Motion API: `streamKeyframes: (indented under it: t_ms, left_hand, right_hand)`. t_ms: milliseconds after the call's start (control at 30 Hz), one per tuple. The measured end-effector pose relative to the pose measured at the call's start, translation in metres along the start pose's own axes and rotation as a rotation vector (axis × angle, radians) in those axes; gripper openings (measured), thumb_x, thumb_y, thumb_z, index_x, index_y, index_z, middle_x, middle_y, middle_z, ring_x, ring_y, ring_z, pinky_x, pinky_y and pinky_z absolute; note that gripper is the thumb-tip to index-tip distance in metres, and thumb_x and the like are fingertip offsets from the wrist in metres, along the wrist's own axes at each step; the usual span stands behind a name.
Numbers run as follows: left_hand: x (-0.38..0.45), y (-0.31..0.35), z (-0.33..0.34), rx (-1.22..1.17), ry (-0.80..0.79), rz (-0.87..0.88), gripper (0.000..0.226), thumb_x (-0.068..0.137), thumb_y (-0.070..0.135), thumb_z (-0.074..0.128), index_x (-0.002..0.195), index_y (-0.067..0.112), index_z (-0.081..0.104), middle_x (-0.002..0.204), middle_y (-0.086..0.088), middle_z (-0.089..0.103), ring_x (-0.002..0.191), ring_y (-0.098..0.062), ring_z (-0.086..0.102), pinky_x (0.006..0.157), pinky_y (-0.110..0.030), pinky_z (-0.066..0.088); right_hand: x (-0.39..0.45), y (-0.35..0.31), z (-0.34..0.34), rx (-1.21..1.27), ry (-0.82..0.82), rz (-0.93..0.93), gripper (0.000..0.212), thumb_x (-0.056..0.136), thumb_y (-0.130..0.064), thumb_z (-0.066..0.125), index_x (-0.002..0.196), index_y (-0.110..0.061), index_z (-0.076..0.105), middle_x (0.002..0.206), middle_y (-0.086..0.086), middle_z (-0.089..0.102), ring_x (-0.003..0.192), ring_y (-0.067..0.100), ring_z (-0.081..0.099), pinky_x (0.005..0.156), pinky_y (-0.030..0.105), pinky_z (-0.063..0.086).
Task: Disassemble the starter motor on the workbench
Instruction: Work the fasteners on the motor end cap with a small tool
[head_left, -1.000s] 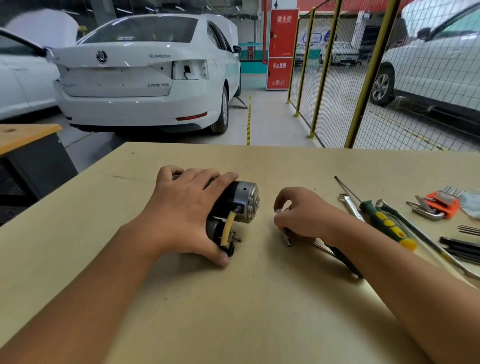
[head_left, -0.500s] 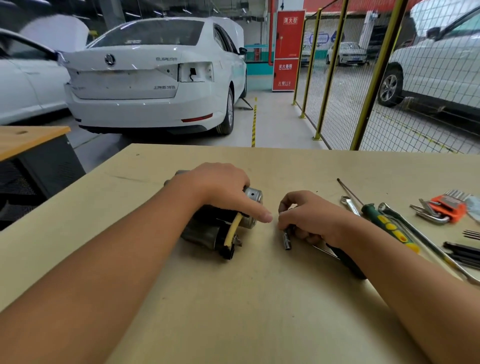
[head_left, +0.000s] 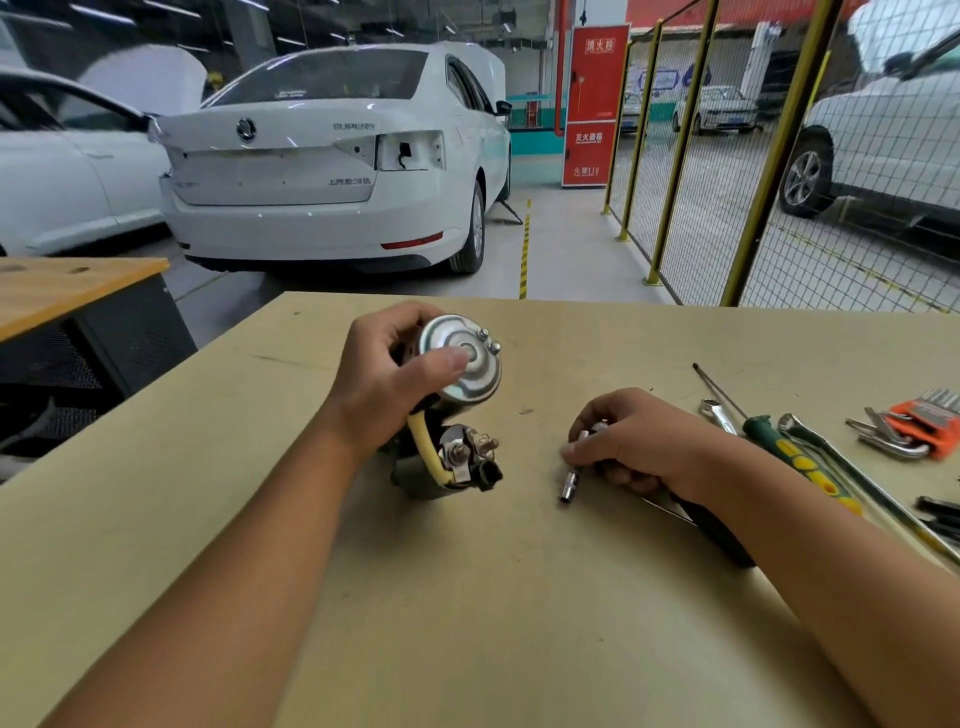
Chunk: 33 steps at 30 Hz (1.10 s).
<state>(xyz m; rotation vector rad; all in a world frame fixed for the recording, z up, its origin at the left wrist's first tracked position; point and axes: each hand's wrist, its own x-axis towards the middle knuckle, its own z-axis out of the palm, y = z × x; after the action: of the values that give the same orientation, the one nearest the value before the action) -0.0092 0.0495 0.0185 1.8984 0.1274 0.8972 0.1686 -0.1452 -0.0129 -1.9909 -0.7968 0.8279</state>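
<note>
Starter motor (head_left: 452, 400) sits tipped up on the table (head_left: 493, 597), silver end cap toward the camera, likely to expose its screws. Left hand (head_left: 387, 379) grips its body, steadying it. Right hand (head_left: 631, 441) pinches a small socket driver (head_left: 571, 480), apparently readying it.

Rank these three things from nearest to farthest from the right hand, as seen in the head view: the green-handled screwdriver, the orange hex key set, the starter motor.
From the right hand:
1. Starter motor, just to its left, gripped by the left hand.
2. Green-handled screwdriver, to its right on the workbench; nearly as close as the motor.
3. Orange hex key set, far right, clearly farthest.
</note>
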Motion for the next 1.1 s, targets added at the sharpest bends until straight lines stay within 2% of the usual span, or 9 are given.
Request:
streamKeyframes:
  t_ms: [200,367,467,567,700,767,833,933,1100]
  left_hand:
    - [-0.015,-0.002,-0.009,-0.082,-0.035,0.062,0.040,0.069,0.035,0.062,0.099,0.011,0.072,0.081,0.005,0.073,0.075,-0.012,0.069,0.067,-0.023,0.055]
    - [-0.018,-0.005,-0.013,-0.069,-0.046,0.092,0.044,0.072,0.036,0.059,0.103,0.007,0.069,0.086,-0.001,0.070,0.079,-0.017,0.066,0.071,-0.027,0.055]
    - [-0.018,-0.006,-0.013,-0.064,-0.048,0.102,0.042,0.074,0.036,0.059,0.105,0.008,0.069,0.087,0.004,0.071,0.080,-0.014,0.067,0.072,-0.025,0.054]
    - [-0.017,-0.008,-0.013,-0.070,-0.053,0.106,0.039,0.077,0.036,0.060,0.105,0.012,0.069,0.088,0.005,0.072,0.081,-0.012,0.067,0.072,-0.024,0.054]
    - [-0.016,-0.010,-0.012,-0.055,-0.063,0.102,0.038,0.082,0.046,0.066,0.107,0.017,0.070,0.092,0.004,0.073,0.084,-0.014,0.067,0.074,-0.026,0.053]
    - [-0.015,-0.010,-0.010,-0.048,-0.060,0.107,0.061,0.085,0.068,0.067,0.110,0.013,0.070,0.095,0.000,0.072,0.088,-0.017,0.068,0.077,-0.030,0.055]
    - [-0.016,-0.009,-0.008,-0.059,-0.052,0.108,0.077,0.086,0.084,0.053,0.111,0.014,0.070,0.098,0.000,0.073,0.092,-0.018,0.069,0.080,-0.030,0.055]
    - [-0.018,-0.006,-0.006,-0.107,-0.029,0.095,0.076,0.090,0.083,0.044,0.112,0.015,0.071,0.099,0.000,0.074,0.095,-0.018,0.070,0.083,-0.029,0.055]
    - [-0.018,-0.006,-0.007,-0.119,0.005,0.123,0.067,0.095,0.077,0.046,0.110,0.016,0.072,0.098,0.001,0.073,0.092,-0.016,0.069,0.081,-0.027,0.053]
  right_hand:
    - [-0.005,-0.003,0.007,-0.155,0.054,-0.142,0.033,0.083,-0.035,0.082,0.088,-0.007,0.067,0.066,0.005,0.061,0.050,0.014,0.053,0.046,0.027,0.045]
    - [-0.004,-0.008,0.016,-0.613,0.124,-0.326,0.029,0.092,-0.048,0.068,0.085,-0.021,0.058,0.084,-0.003,0.058,0.076,0.015,0.052,0.063,0.028,0.041]
    - [-0.010,-0.020,0.011,-0.511,0.218,-0.442,0.024,0.092,-0.035,0.071,0.083,-0.019,0.057,0.074,-0.006,0.057,0.066,0.010,0.050,0.056,0.021,0.035]
    - [-0.023,-0.043,-0.001,-0.150,0.341,-0.591,0.018,0.090,-0.022,0.075,0.084,-0.012,0.061,0.060,-0.004,0.062,0.047,0.004,0.053,0.046,0.014,0.036]
    - [-0.047,-0.069,0.000,0.096,0.437,-0.825,0.011,0.089,-0.017,0.077,0.089,-0.009,0.069,0.067,0.000,0.069,0.048,0.004,0.059,0.047,0.010,0.041]
    - [-0.054,-0.075,0.007,0.121,0.488,-0.911,0.010,0.088,-0.017,0.078,0.090,-0.009,0.072,0.070,0.001,0.070,0.052,0.004,0.061,0.051,0.012,0.043]
    - [-0.056,-0.079,0.015,0.086,0.567,-0.969,0.009,0.088,-0.019,0.079,0.091,-0.012,0.074,0.075,0.001,0.072,0.060,0.008,0.063,0.055,0.021,0.047]
    - [-0.053,-0.083,0.024,0.001,0.663,-0.971,0.008,0.086,-0.020,0.080,0.089,-0.016,0.074,0.078,-0.007,0.072,0.070,0.012,0.067,0.064,0.031,0.054]
    - [-0.044,-0.094,0.028,-0.087,0.625,-0.925,0.006,0.085,-0.017,0.081,0.085,-0.016,0.074,0.074,-0.007,0.071,0.069,0.012,0.067,0.062,0.030,0.053]
